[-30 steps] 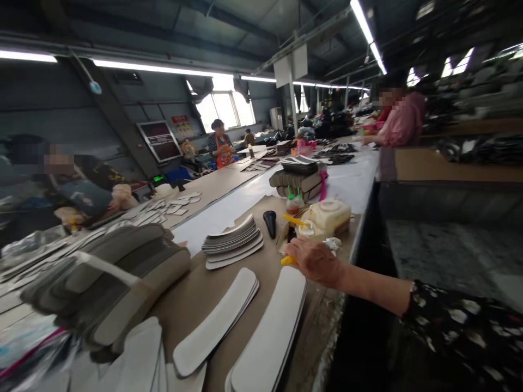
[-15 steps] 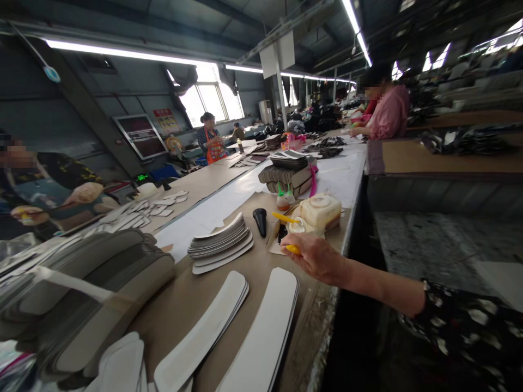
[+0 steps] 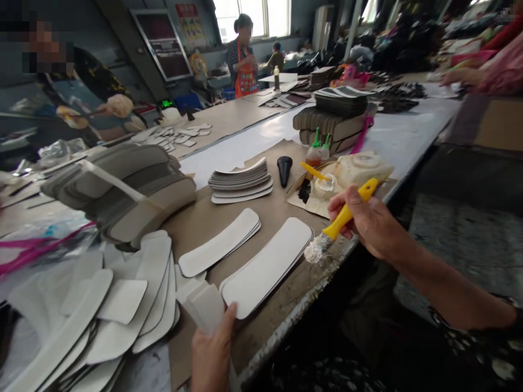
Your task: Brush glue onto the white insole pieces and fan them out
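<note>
My right hand (image 3: pixel 370 220) is closed round the yellow handle of a glue brush (image 3: pixel 347 212). The brush's bristles, coated in white, hang by the end of a pile of white curved strips (image 3: pixel 269 267) near the table edge. Low in the view, my left hand (image 3: pixel 214 348) grips some small white pieces (image 3: pixel 204 305), its thumb up and its other fingers hidden. A second pile of curved strips (image 3: pixel 223 242) lies to the left of the first. Past my right hand, another yellow-handled brush (image 3: pixel 312 171) rests in a small white pot (image 3: pixel 324 186).
Loose white pieces (image 3: pixel 118 326) heap at the left, before a tied bundle of grey pieces (image 3: pixel 151 185). A stack of curved strips (image 3: pixel 241 182), a black cone-shaped object (image 3: pixel 284 170) and green-tipped bottles (image 3: pixel 314 152) stand farther back. Co-workers stand around the tables.
The view has tilted down. My right hand has come away from the pot area with the brush, bristles now showing. My left hand has come into view, holding small white pieces.
</note>
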Available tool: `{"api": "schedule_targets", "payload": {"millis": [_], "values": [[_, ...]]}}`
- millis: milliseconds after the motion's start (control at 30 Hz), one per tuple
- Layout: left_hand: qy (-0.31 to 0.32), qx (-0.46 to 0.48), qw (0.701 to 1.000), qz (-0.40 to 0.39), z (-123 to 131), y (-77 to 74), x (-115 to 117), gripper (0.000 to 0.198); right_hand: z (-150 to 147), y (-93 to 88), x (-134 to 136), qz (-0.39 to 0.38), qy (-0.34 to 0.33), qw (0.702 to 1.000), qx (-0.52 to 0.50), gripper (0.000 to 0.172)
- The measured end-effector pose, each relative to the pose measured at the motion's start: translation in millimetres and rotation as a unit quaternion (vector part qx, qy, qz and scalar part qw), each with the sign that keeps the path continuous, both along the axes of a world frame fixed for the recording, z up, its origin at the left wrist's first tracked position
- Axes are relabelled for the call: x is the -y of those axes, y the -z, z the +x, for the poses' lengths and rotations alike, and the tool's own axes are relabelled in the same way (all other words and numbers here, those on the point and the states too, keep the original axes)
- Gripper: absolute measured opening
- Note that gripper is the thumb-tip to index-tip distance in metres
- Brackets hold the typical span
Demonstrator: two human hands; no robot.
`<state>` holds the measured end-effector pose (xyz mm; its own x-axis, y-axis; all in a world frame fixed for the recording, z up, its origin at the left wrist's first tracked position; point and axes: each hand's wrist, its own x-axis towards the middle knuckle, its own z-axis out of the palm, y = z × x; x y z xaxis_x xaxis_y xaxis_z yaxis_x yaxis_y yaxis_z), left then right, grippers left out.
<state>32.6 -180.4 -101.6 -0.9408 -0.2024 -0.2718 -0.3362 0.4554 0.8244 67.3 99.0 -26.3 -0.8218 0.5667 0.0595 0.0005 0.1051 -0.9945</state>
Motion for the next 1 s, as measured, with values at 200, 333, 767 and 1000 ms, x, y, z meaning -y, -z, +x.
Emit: {"api": "schedule_targets", "payload": {"millis": [200, 333, 767, 1000], "values": [[-0.036, 0.055, 0.984, 0.164, -4, 1.7, 4, 0.033, -14, 29.3, 64, -0.179, -0.164, 0.97, 0.025, 0.035], [-0.007, 0.052, 0.983, 0.174, -3, 2.5, 9, 0.03, -24, 45.1, 94, -0.221, -0.178, 0.958, 0.037, 0.03], [0.087, 0.069, 0.974, 0.198, -6, 11.5, 23, 0.032, -36, 47.1, 117, -0.189, -0.171, 0.965, 0.054, 0.029], [0.047, 0.04, 0.985, 0.16, 0, 11.3, 17, 0.035, -30, 45.0, 99, 0.107, -0.164, 0.977, 0.089, 0.022]]}}
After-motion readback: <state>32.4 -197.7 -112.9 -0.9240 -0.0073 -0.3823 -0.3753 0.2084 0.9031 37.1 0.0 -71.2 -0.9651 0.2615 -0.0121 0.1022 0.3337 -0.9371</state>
